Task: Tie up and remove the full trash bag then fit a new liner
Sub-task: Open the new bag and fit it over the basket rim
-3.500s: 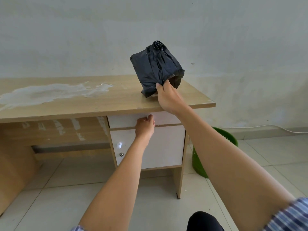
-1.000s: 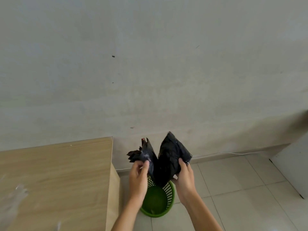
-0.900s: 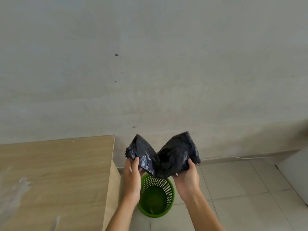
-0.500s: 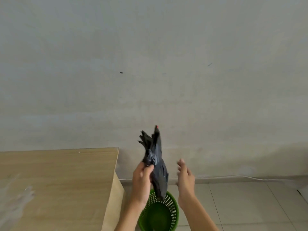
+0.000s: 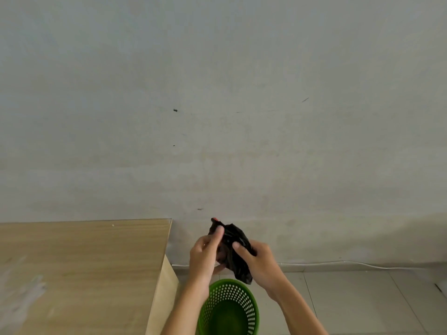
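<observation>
A crumpled black plastic liner (image 5: 233, 250) hangs in the air just above a green perforated bin (image 5: 229, 308) that stands on the floor with nothing visible inside. My left hand (image 5: 205, 255) pinches the liner's upper left part between thumb and fingers. My right hand (image 5: 258, 259) grips its right side, thumb on the front of the plastic. The liner's lower tip dangles over the bin's rim. No full trash bag is in view.
A light wooden desk (image 5: 82, 274) fills the lower left, its right side panel close beside the bin. A plain grey wall rises behind. A white cable (image 5: 338, 262) runs along the wall's base over pale floor tiles (image 5: 350, 301).
My right hand, free half a second ago, has taken hold of the liner again. The liner is bunched lower between both hands. The camera has tilted down slightly.
</observation>
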